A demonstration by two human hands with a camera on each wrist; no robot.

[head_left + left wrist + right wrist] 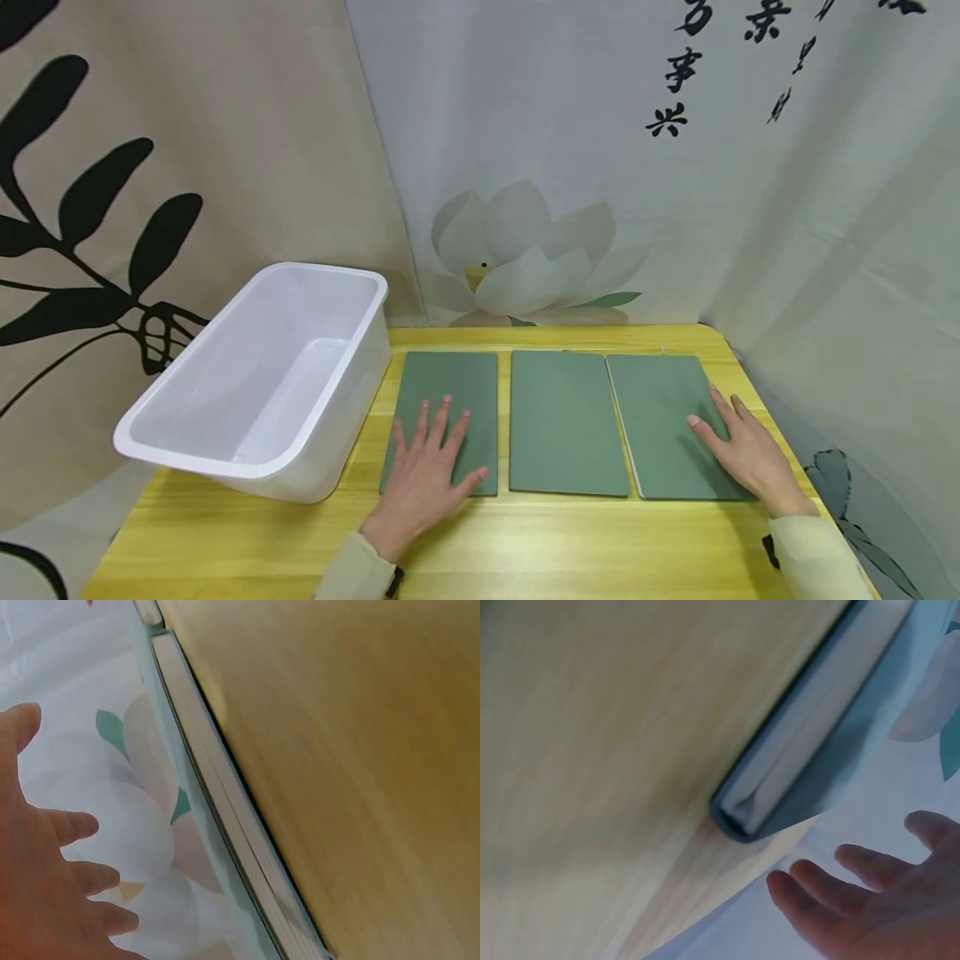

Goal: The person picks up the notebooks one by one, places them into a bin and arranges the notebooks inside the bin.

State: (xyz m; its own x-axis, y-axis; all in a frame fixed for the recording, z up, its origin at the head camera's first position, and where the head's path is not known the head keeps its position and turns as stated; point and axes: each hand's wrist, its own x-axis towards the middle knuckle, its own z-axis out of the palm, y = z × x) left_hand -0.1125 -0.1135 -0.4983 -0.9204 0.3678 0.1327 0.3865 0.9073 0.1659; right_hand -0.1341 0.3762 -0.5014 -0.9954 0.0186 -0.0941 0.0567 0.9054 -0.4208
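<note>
Three green hardcover books lie flat in a row: a left book (480,379), a middle book (566,425) and a right book (660,417). Over the lower part of the left book is my left hand (426,479), its fingers spread; whether it touches the cover I cannot tell. My right hand (750,458) is at the right edge of the right book, thumb over the cover and fingers along the side. In the left wrist view, pale page edges (225,795) show beside the left hand. The right wrist view shows a rounded spine (731,825) near loosely extended fingers (817,889).
A white plastic tub (322,417) stands on the left of the yellow wooden table (525,550), partly past its edge. Printed curtains (570,167) hang behind and at both sides. A narrow gap separates the left and middle books.
</note>
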